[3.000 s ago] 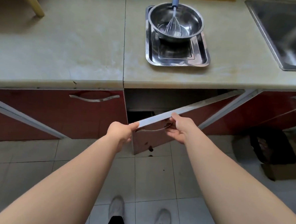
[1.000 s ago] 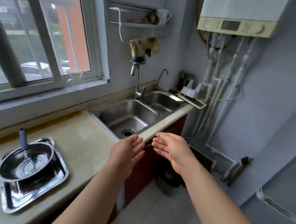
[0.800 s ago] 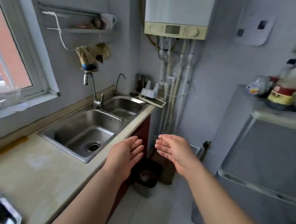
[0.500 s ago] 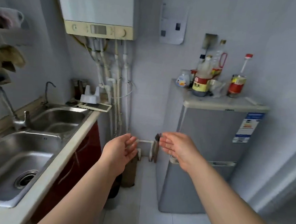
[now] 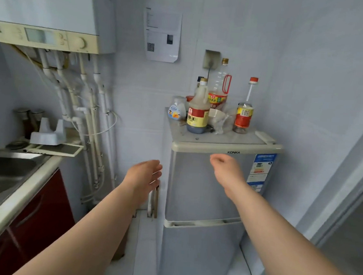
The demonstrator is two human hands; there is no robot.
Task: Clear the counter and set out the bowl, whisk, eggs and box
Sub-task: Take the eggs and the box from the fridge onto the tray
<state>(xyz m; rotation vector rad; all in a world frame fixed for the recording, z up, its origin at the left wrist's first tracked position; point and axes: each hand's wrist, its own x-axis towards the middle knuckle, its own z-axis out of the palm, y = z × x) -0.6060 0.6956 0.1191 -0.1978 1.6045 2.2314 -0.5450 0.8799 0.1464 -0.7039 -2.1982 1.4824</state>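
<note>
- Straight ahead at 12 o'clock stands a grey fridge point(image 5: 202, 194) with both of its doors shut. Both hands are raised toward its upper door point(image 5: 195, 180), and neither touches it.
- The left hand point(image 5: 144, 175) hovers off the door's 9 o'clock edge. Its grip is spread, the fingers relaxed and empty.
- The right hand point(image 5: 225, 169) hangs before the door's 12 o'clock edge, just under the top trim. Its grip is loosely curled and pinches nothing.
- No bowl, whisk, eggs or box shows in this view, so nothing can be said of how they look. Judging by the reach, this is the fetching step, probably for the eggs, which may lie behind that door.
- The next move calls for fingers hooked into the recess point(image 5: 203, 222) along the door's 6 o'clock edge, then a steady pull.
- Bottles point(image 5: 198, 115) crowd the fridge top at 12 o'clock, so a jerk on the door could rock them.
- The bench point(image 5: 17, 199) with its sink point(image 5: 2, 169) runs off at 8 o'clock. Whatever is fetched must be carried back that way.
</note>
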